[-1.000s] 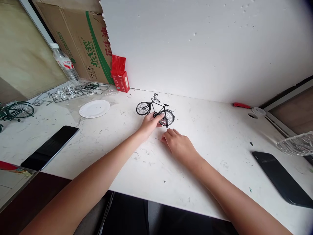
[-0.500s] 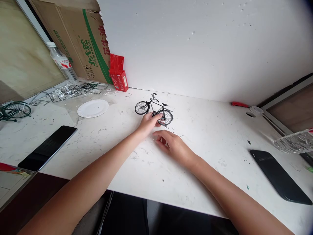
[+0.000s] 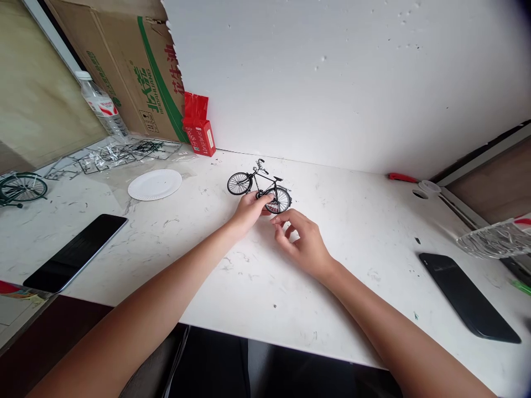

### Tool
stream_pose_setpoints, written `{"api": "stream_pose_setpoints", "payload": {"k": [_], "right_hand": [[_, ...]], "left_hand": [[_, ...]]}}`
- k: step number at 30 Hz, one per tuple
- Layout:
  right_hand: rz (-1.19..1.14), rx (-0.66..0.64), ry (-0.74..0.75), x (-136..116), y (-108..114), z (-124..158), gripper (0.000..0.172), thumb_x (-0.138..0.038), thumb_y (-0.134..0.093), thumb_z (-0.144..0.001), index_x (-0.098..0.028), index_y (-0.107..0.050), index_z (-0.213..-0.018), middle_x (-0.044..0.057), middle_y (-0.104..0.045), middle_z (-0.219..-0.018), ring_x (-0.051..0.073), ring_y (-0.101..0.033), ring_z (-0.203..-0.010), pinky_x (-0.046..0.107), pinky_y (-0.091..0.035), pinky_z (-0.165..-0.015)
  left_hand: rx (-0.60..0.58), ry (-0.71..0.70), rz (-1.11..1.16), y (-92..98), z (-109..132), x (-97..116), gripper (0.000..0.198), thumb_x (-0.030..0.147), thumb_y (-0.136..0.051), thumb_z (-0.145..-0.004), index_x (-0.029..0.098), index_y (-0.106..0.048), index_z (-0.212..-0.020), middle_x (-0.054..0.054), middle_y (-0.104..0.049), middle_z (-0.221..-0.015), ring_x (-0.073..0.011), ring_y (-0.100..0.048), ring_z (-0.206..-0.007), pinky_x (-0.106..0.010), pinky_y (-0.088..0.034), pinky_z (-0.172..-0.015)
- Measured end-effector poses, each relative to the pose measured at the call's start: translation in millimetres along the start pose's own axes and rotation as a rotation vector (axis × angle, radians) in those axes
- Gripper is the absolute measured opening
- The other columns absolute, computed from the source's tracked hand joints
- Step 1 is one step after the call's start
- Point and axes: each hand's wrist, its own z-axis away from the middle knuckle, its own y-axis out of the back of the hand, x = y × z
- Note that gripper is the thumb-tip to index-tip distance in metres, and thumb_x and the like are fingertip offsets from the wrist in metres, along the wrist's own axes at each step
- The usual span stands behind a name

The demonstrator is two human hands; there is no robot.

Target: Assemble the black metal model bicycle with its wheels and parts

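A small black model bicycle (image 3: 265,181) stands upright on the white table, its handlebar to the left and its rear wheel to the right. My left hand (image 3: 251,213) is closed on its lower part, by the pedals and rear wheel, with the thumb in front. Just right of that wheel, my right hand (image 3: 301,237) is curled, thumb and forefinger close together as in a pinch. Whatever lies between those fingertips is too small to make out.
A white paper plate (image 3: 155,184), a tablet (image 3: 77,251) and a green model bicycle (image 3: 22,188) are on the left. Behind them lie plastic part frames (image 3: 120,155), a bottle (image 3: 102,105) and a red box (image 3: 199,132). A black phone-like slab (image 3: 468,298) lies right.
My right hand has moved right and slightly up, closer to the rear wheel. My left hand keeps its hold on the bicycle. The view has shifted slightly.
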Motion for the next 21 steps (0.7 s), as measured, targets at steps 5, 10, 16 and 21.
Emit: {"api": "stream_pose_setpoints", "payload": {"k": [5,10,16,21], "right_hand": [[-0.078,0.099,-0.165,4,8,-6,0.011,-0.032,-0.066,-0.099,-0.023,-0.072,-0.097,0.006,-0.076,-0.097,0.020,-0.071,-0.086,0.030,-0.057,-0.063],[-0.138,0.196,-0.320,15,11,-9,0.023,-0.045,-0.072,-0.095,-0.022,-0.075,-0.094,0.007,-0.078,-0.101,0.022,-0.071,-0.091,0.032,-0.055,-0.066],[-0.215,0.280,-0.388,25,12,-11,0.030,-0.051,-0.077,-0.093,-0.021,-0.075,-0.095,0.008,-0.077,-0.102,0.020,-0.069,-0.088,0.030,-0.052,-0.066],[-0.292,0.411,-0.437,30,14,-14,0.032,-0.053,-0.076,-0.093,-0.022,-0.071,-0.096,0.007,-0.076,-0.104,0.019,-0.070,-0.085,0.026,-0.048,-0.053]], "left_hand": [[-0.012,-0.011,-0.003,0.4,-1,0,0.028,0.039,-0.082,-0.079,0.016,-0.071,-0.091,-0.008,-0.074,-0.097,-0.0205,-0.068,-0.091,-0.037,-0.056,-0.088],[-0.026,-0.018,-0.014,1.0,-2,-3,0.030,0.041,-0.083,-0.080,0.016,-0.072,-0.092,-0.009,-0.076,-0.098,-0.0223,-0.071,-0.093,-0.038,-0.057,-0.088],[-0.042,-0.011,-0.045,1.8,-3,-4,0.035,0.045,-0.082,-0.079,0.015,-0.074,-0.096,-0.011,-0.078,-0.103,-0.0243,-0.072,-0.096,-0.040,-0.057,-0.089],[-0.014,-0.022,-0.039,0.6,-1,-1,0.039,0.047,-0.083,-0.079,0.016,-0.074,-0.099,-0.012,-0.077,-0.110,-0.0244,-0.071,-0.099,-0.038,-0.056,-0.089]]}}
